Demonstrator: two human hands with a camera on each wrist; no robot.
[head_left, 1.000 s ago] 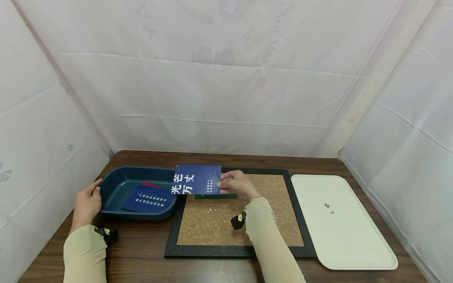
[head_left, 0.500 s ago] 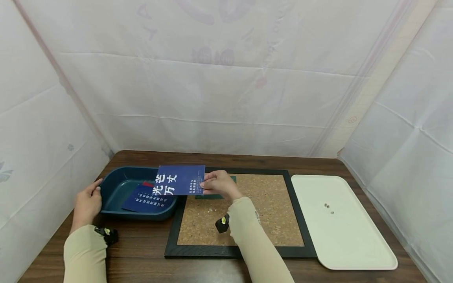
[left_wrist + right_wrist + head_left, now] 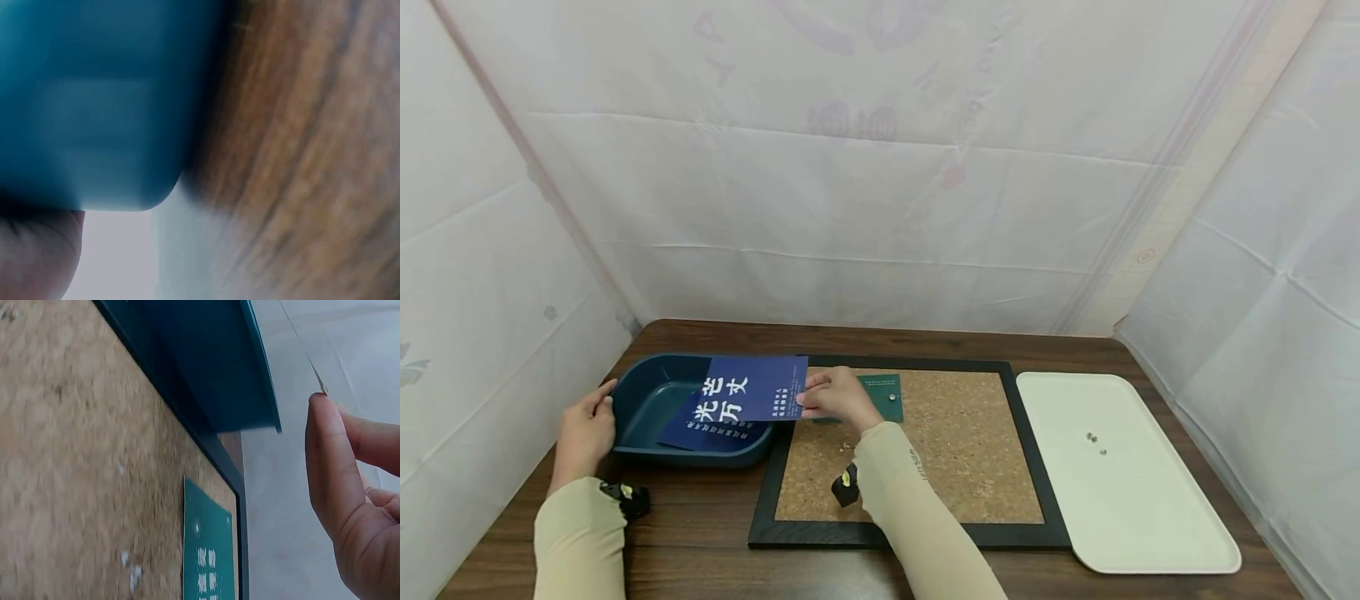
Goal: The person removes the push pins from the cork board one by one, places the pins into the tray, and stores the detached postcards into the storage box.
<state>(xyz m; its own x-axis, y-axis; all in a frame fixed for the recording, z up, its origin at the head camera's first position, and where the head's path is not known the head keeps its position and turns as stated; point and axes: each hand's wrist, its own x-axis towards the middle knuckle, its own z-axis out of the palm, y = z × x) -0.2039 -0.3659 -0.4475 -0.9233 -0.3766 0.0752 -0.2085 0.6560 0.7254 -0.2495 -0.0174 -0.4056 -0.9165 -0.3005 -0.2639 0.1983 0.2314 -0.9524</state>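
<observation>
While in fingers (image 3: 331, 450), one blue card (image 3: 756, 389)

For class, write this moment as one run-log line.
left hand: holds teal bin | right hand: pinches blue card, partly over bin | corkboard: green card on it | white tray: small bits

3 white creased sheet walls (image 3: 880, 208) | faint printed motifs (image 3: 953, 176) | brown wood-grain table (image 3: 692, 533)
</observation>
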